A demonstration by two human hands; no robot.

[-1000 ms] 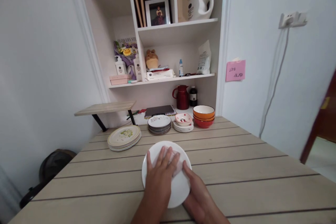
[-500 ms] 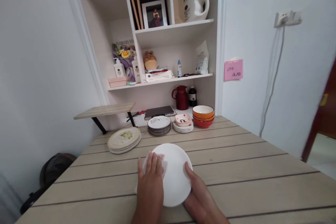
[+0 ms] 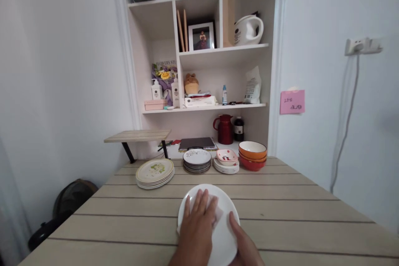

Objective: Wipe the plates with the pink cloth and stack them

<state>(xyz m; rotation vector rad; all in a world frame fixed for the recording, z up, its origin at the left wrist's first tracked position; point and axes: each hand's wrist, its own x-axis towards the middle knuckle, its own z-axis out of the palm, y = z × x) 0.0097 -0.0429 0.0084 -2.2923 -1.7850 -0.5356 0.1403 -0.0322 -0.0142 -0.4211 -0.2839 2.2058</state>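
A round white plate (image 3: 226, 237) is held low over the near part of the wooden table. My left hand (image 3: 198, 224) lies flat on it with fingers stretched and slightly spread, pressing a thin pale tissue or cloth (image 3: 218, 215) to the plate's surface. Part of that cloth is hidden under the palm. On the right side, my right hand (image 3: 245, 243) grips the plate's rim, thumb on top and the other fingers out of sight beneath.
Along the table's (image 3: 280, 203) back stand stacked cream plates (image 3: 155, 171), dark-edged plates (image 3: 197, 158), small white plates (image 3: 226, 168) under a pink dish (image 3: 227, 156), and orange and red bowls (image 3: 253, 153). Behind are a red jug (image 3: 225, 129), a small raised shelf (image 3: 137, 135) and a wall shelf unit (image 3: 205, 110).
My left hand has slid with the cloth from the plate's left edge toward its middle. My right hand keeps its grip. The camera view has shifted, showing more of the upper shelves.
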